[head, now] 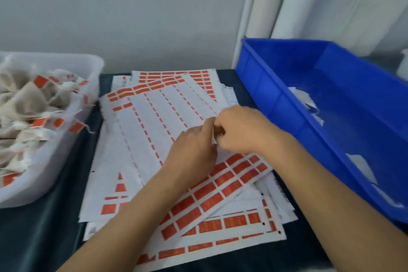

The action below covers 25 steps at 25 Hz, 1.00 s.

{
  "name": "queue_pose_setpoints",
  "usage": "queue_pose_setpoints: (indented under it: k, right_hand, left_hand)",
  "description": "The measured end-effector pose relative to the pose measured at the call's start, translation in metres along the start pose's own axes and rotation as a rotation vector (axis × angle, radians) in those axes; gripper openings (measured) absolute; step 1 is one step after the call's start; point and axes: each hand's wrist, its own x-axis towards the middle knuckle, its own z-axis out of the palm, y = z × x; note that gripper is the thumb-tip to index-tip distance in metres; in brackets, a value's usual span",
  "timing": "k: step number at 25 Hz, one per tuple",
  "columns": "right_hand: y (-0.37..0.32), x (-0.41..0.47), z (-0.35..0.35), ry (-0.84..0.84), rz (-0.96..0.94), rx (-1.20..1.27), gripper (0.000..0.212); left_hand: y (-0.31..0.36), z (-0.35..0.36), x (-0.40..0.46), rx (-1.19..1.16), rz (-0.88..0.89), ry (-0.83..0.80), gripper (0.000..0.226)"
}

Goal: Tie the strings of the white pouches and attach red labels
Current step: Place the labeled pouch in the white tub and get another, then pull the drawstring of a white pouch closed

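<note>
Right now your two hands meet over the middle of the label sheets (154, 121), a loose stack of white backing paper spread on the dark tabletop (44, 238). Your left hand (194, 148) lies palm down with its thumb and forefinger reaching up toward the right hand; its grip looks narrow, pinching at something small between the hands, though blur keeps you from telling exactly what. Your right hand (240, 130) is curled, knuckles up, its fingertips tucked against the left hand's; that grip is also narrow and closed on the same small spot.

The top sheet is mostly stripped, showing dashed red lines, while rows of red labels (220, 185) remain along its near right edge, just under your wrists. More labels show on the sheets at the far edge and the near edge of the stack.

At the left, a translucent bin (72, 130) holds a heap of white pouches (24, 99), several already carrying red tags. At the right, a blue plastic crate (276, 77) sits tilted, with a few white scraps (306, 100) inside. White rolls (267, 11) stand against the far wall.
</note>
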Motion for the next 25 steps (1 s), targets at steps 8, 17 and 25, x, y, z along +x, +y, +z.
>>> queue_pose_setpoints:
  k: [8, 17, 25]
  right_hand:
    - [0.122, -0.011, -0.06, 0.354, 0.293, 0.306, 0.017]
    - [0.169, -0.026, -0.033, -0.322, 0.603, 0.153, 0.041]
    - [0.174, -0.021, -0.017, -0.058, 0.539, 0.147, 0.017]
  left_hand:
    - [-0.002, 0.004, -0.018, 0.163, 0.139, -0.133, 0.053]
    - [0.011, 0.005, -0.023, 0.2, 0.154, -0.087, 0.038]
    - [0.009, 0.007, -0.023, 0.204, 0.15, -0.095, 0.037]
